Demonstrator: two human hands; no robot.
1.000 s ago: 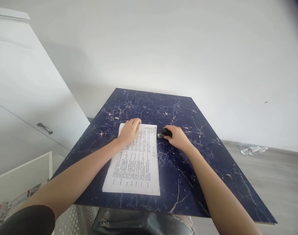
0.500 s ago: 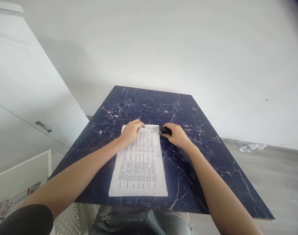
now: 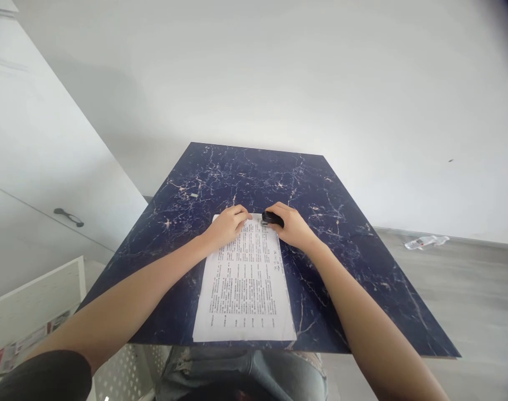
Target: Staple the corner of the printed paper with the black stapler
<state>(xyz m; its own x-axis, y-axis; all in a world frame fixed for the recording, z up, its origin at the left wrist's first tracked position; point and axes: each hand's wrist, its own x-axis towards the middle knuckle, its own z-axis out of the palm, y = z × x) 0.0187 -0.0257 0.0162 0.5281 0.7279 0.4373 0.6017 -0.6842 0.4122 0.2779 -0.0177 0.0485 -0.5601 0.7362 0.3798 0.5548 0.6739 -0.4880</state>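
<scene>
Several printed sheets of paper [image 3: 245,289] lie stacked on the dark blue marbled table [image 3: 254,172]. My left hand [image 3: 228,227] rests on the upper left of the stack, its fingers bent and together at the top edge, holding the paper. In my right hand [image 3: 293,224] is a small black stapler [image 3: 274,219], gripped between thumb and fingers. Its front end sits over the top right corner of the sheets. Whether its jaws are pressed together cannot be made out.
A white cabinet with a dark handle [image 3: 69,217] stands on the left. Below it, a white perforated bin [image 3: 80,278] holds printed packages. Behind the table is a white wall [image 3: 254,72]. Crumpled clear plastic [image 3: 427,241] lies on the floor at right.
The stapler has moved left, from beside the right edge of the sheets to over their top right corner. The sheets have shifted slightly to the right in view.
</scene>
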